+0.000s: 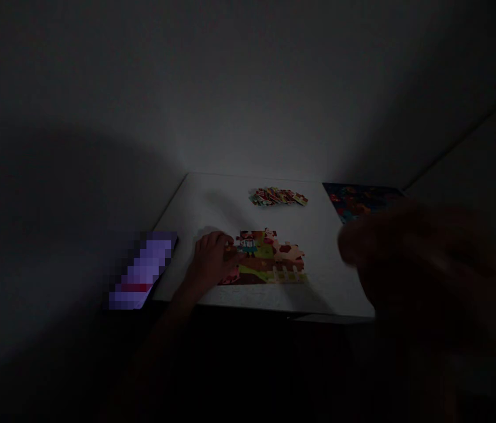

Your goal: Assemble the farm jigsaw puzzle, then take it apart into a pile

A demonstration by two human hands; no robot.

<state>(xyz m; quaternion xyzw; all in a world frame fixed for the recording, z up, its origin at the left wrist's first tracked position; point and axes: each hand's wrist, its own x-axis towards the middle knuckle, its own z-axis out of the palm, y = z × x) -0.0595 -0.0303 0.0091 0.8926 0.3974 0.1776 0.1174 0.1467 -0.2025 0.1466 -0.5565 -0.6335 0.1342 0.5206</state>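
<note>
A partly joined jigsaw puzzle (269, 261) lies on the white table, showing a cow, a figure in a teal skirt, a pig and a white fence. My left hand (210, 258) rests at its left edge, thumb and fingers closed around a puzzle piece (230, 251) that they partly cover. Close to the camera at the right, my right hand (410, 252) is raised, dark and blurred. Its fingers cannot be made out clearly, nor whether anything is in them.
Behind the puzzle, a heap of loose puzzle pieces (276, 197) lies on the white table (203, 202). A dark blue picture sheet (362, 197) sits at the back right, partly behind my right hand. A lit phone-like screen (144, 270) stands by the left edge. Walls enclose the dim table.
</note>
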